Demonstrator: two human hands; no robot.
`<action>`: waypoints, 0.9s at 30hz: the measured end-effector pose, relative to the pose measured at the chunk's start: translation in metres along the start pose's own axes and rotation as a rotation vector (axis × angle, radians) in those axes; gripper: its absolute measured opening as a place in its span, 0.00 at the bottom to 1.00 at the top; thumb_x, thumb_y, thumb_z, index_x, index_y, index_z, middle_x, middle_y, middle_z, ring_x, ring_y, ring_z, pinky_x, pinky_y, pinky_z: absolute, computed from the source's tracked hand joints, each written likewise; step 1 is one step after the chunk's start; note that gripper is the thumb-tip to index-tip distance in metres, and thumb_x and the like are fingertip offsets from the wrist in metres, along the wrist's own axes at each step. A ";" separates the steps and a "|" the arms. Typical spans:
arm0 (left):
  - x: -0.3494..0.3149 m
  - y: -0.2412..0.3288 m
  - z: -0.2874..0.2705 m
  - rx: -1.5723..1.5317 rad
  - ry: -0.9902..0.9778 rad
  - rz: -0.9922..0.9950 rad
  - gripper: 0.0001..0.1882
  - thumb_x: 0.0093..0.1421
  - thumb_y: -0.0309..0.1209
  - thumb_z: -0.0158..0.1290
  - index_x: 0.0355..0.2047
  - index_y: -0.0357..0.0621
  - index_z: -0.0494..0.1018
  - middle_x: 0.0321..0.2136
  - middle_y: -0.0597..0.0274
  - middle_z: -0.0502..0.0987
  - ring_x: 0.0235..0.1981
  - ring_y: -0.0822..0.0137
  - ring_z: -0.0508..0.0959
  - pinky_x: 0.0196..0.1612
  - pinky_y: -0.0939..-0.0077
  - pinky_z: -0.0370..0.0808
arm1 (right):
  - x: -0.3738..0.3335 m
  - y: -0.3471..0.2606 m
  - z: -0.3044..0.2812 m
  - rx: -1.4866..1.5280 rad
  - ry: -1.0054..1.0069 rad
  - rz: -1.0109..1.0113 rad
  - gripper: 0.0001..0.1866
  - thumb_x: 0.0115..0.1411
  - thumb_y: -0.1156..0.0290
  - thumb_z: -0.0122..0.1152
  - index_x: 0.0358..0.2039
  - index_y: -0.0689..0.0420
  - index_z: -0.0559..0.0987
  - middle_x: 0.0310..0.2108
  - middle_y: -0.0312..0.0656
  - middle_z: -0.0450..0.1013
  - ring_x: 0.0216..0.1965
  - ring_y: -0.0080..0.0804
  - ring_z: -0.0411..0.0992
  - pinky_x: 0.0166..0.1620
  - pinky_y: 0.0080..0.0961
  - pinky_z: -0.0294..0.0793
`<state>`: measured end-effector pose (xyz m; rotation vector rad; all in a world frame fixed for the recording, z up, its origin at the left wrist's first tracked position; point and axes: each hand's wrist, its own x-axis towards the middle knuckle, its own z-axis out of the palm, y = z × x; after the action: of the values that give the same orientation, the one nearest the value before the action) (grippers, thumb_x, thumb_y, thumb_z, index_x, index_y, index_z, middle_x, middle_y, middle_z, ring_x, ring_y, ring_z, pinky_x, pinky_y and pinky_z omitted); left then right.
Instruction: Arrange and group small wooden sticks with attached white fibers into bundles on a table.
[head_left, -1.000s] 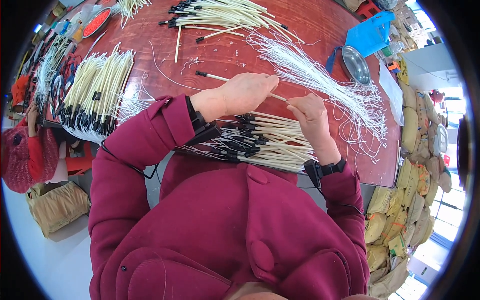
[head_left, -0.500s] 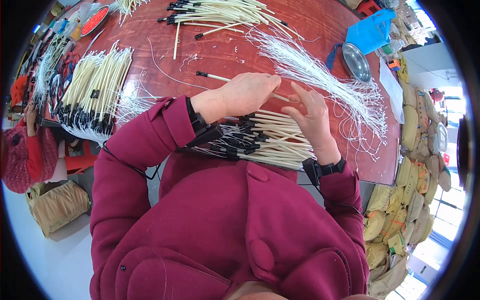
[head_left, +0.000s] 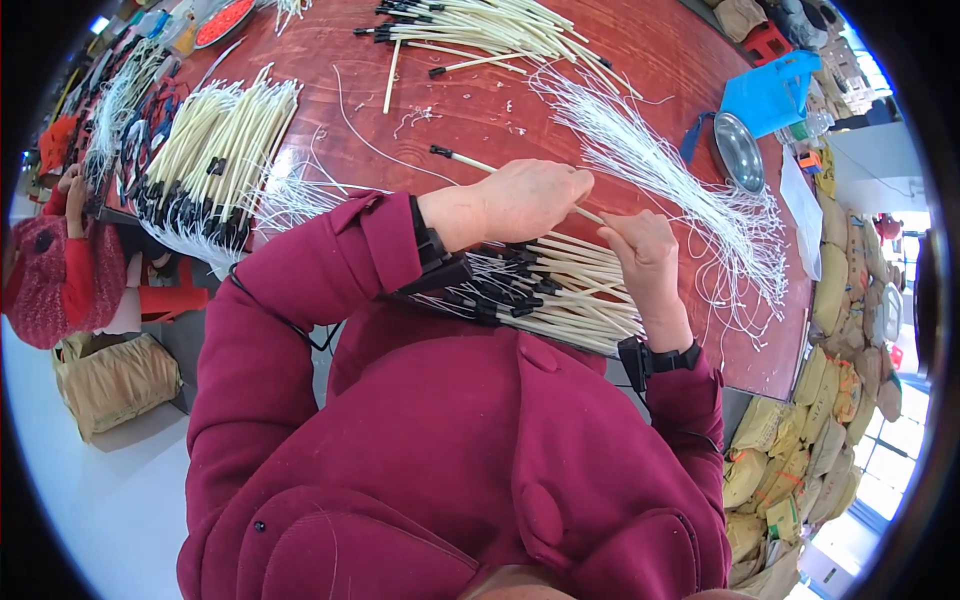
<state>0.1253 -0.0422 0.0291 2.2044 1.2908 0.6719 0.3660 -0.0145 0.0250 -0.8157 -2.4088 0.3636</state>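
A thin cream rod with a black end piece (head_left: 468, 161) runs slantwise through my left hand (head_left: 530, 203), whose fingers are closed around it. Its bare end comes out toward my right hand (head_left: 648, 243), where thumb and fingers pinch together at the tip; whether a string is caught there too is too small to make out. Just below both hands, a pile of similar cream rods (head_left: 585, 290) with black ends lies along the near table edge. Beyond my right hand a long bundle of white strings (head_left: 640, 150) is spread out.
On the red table (head_left: 460, 100) are another rod pile (head_left: 490, 35) at the far side and tied rods (head_left: 215, 140) at left. A steel bowl (head_left: 739, 152) and blue container (head_left: 770, 95) stand far right. Sacks (head_left: 840, 300) are stacked rightward; another person (head_left: 65, 270) sits left.
My right hand's fingers, spread beside the rod's end before, are now closed in a pinch at it. My left hand keeps its hold on the rod. The whole view has shifted slightly.
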 end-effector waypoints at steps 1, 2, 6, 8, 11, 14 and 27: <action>0.001 0.001 0.001 0.003 -0.012 0.005 0.06 0.64 0.28 0.52 0.38 0.40 0.69 0.36 0.48 0.78 0.39 0.43 0.79 0.40 0.50 0.73 | 0.001 -0.002 0.000 -0.008 -0.005 0.007 0.09 0.55 0.72 0.72 0.37 0.57 0.87 0.28 0.38 0.80 0.30 0.35 0.71 0.39 0.32 0.68; 0.002 0.003 0.001 0.004 -0.012 0.002 0.06 0.64 0.28 0.52 0.38 0.40 0.69 0.36 0.48 0.78 0.39 0.43 0.79 0.40 0.50 0.73 | 0.001 -0.003 -0.001 -0.017 -0.009 0.015 0.09 0.55 0.70 0.72 0.37 0.56 0.87 0.28 0.37 0.80 0.29 0.35 0.72 0.39 0.33 0.68; 0.006 0.006 0.005 0.007 -0.043 0.020 0.06 0.62 0.25 0.51 0.39 0.37 0.71 0.36 0.45 0.80 0.42 0.43 0.80 0.43 0.48 0.76 | 0.000 -0.004 0.001 -0.029 -0.053 0.056 0.14 0.53 0.70 0.73 0.41 0.57 0.86 0.29 0.39 0.79 0.31 0.35 0.71 0.39 0.34 0.68; 0.007 0.003 0.009 -0.003 0.004 0.030 0.05 0.63 0.28 0.52 0.38 0.39 0.70 0.36 0.47 0.79 0.41 0.43 0.79 0.41 0.49 0.74 | 0.000 -0.007 -0.001 -0.037 -0.072 0.084 0.16 0.53 0.71 0.74 0.43 0.58 0.86 0.29 0.40 0.78 0.32 0.36 0.71 0.39 0.34 0.68; 0.005 -0.006 0.009 -0.026 0.030 0.039 0.06 0.64 0.29 0.52 0.37 0.40 0.69 0.35 0.48 0.78 0.40 0.43 0.79 0.41 0.50 0.73 | 0.004 -0.014 -0.002 -0.036 0.046 0.082 0.21 0.51 0.70 0.75 0.47 0.57 0.84 0.32 0.40 0.79 0.34 0.36 0.72 0.42 0.34 0.70; 0.003 -0.009 0.004 -0.054 0.040 0.037 0.06 0.65 0.29 0.52 0.36 0.39 0.69 0.34 0.48 0.78 0.40 0.43 0.78 0.41 0.51 0.73 | 0.001 -0.002 0.001 -0.077 0.057 0.078 0.24 0.50 0.70 0.76 0.49 0.57 0.84 0.34 0.40 0.79 0.36 0.37 0.73 0.43 0.34 0.71; 0.001 -0.007 0.001 -0.109 0.017 0.001 0.06 0.65 0.28 0.52 0.36 0.39 0.68 0.32 0.48 0.77 0.38 0.43 0.78 0.40 0.52 0.72 | -0.009 0.007 0.007 -0.042 0.047 0.025 0.05 0.56 0.74 0.70 0.33 0.58 0.85 0.27 0.38 0.78 0.31 0.37 0.72 0.40 0.33 0.69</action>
<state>0.1219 -0.0386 0.0239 2.1156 1.2322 0.7455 0.3714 -0.0153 0.0122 -0.8637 -2.3720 0.3015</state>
